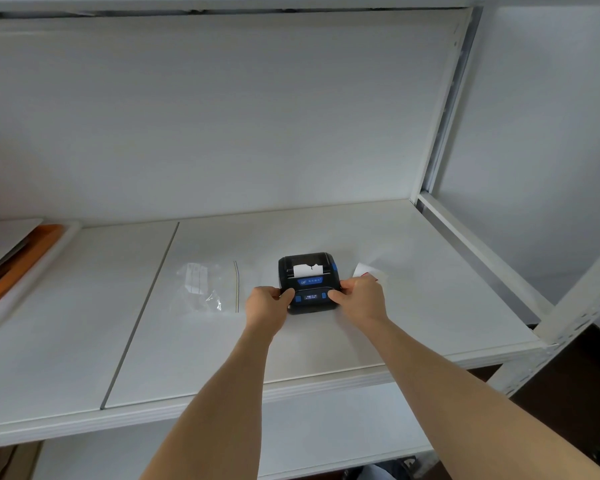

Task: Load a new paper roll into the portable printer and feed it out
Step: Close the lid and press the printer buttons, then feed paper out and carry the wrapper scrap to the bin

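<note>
A small black portable printer (308, 277) with blue buttons stands on the white shelf (326, 341). Its lid is down and a strip of white paper (308, 270) sticks out of the slot on top. A small display on its front is lit. My left hand (267, 306) grips the printer's left side, thumb on the front panel. My right hand (361, 299) grips the right side, thumb resting near the right blue button.
A clear plastic bag (205, 285) lies flat to the left of the printer. A white and red scrap of paper (365, 271) lies just behind my right hand. A white tray with orange items (25, 258) sits at far left. A metal shelf post (458, 98) rises at right.
</note>
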